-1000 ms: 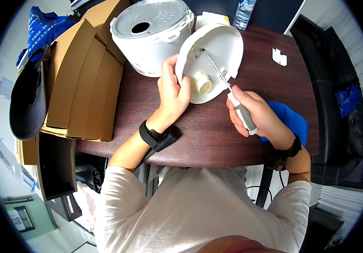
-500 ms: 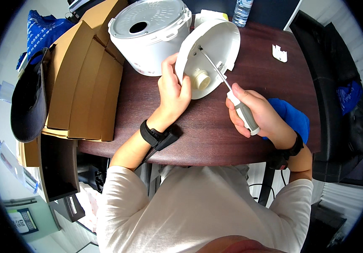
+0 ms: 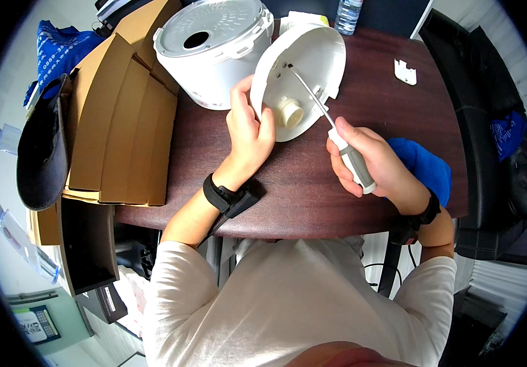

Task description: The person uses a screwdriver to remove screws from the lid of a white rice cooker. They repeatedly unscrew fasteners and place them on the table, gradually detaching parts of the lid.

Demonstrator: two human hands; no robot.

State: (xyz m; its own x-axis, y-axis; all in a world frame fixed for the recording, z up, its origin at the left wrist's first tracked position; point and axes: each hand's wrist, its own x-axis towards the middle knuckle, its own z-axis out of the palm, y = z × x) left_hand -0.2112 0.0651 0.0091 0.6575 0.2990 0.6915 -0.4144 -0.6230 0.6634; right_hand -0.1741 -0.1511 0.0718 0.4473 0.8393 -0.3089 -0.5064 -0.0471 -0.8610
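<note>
My left hand (image 3: 251, 125) grips the near left rim of a white domed plastic lid cover (image 3: 327, 58), tilted so its hollow inside faces me. Inside it sits a cream round cup-like part (image 3: 290, 112). My right hand (image 3: 370, 156) is closed round the grey and white handle of a screwdriver (image 3: 354, 162). The screwdriver's tip touches or nearly touches a small dark spot near the upper left inside the cover. Just behind the cover stands a white rice cooker body (image 3: 214, 76) with a grey perforated top and a dark round hole.
A cardboard box (image 3: 122, 128) and a dark cap (image 3: 46, 147) stand at the left. A small white plastic piece (image 3: 404, 73) lies on the brown table (image 3: 214, 214) at the right. A blue cloth (image 3: 422, 168) is beside my right wrist. A water bottle (image 3: 348, 15) stands at the back.
The whole view has shifted slightly. My hands, the lid cover and the screwdriver keep nearly the same places relative to each other.
</note>
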